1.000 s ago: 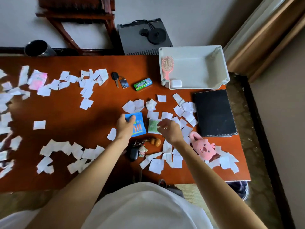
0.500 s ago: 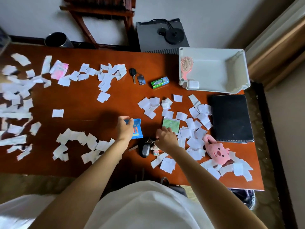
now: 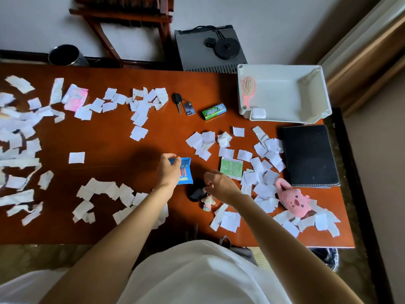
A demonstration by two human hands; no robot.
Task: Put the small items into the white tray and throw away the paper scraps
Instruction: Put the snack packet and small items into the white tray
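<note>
My left hand (image 3: 168,171) grips a blue packet (image 3: 185,172) by its left edge, near the middle of the table. My right hand (image 3: 219,183) pinches a black car key (image 3: 196,194) whose small doll charm (image 3: 208,201) hangs beside it. The white tray (image 3: 306,115) stands at the table's far right; a pink hairbrush (image 3: 247,88) and a small white case (image 3: 258,113) lie inside. White paper scraps (image 3: 140,110) are strewn across the table. A green sachet (image 3: 231,167), a green gum pack (image 3: 213,111), a second key with a tag (image 3: 182,104), a pink plush (image 3: 293,199) and a pink packet (image 3: 76,99) lie loose.
A black notebook (image 3: 310,154) lies at the right edge below the tray. Behind the red-brown table (image 3: 105,145) a dark bin (image 3: 65,54), a wooden chair (image 3: 125,20) and a grey box (image 3: 210,49) stand by the wall.
My right hand moved from the green sachet down to the black key and pinched it. My left hand kept its grip on the blue packet. The camera view shifted left.
</note>
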